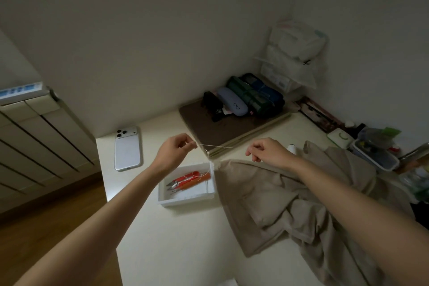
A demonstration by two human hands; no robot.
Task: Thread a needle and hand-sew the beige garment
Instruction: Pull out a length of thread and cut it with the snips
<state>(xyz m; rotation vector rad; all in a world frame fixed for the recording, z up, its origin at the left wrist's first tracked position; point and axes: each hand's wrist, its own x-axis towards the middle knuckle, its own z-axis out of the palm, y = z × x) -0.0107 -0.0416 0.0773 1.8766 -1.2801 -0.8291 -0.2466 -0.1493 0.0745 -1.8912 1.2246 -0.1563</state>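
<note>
While you keep the thread (220, 146) stretched between both hands, treat it as what it looks to be: nearly weightless, limp, and thin enough to slip out of a loose pinch. Your left hand (176, 150) has its fingertips closed on one end. Your right hand (267, 151) has its fingers curled in on the other, and the line runs taut from one to the other. Something small hangs off it just beside your left fingertips, but it is too fine to tell whether it is the needle or a loop. Pinch close to the end you mean to work, since a long free tail will probably droop.

The beige garment (278, 204) lies crumpled under and beyond your right forearm. It looks soft and floppy, so it likely wants taking up by a hem or seam edge and flattening first.

Below and between your hands sits a white tray (185, 201) holding red snips (183, 179), right under the thread, so a dropped end may land there. A white spool (291, 147) stands just behind your right hand. A phone (127, 148) lies off to the outer side of your left hand.
</note>
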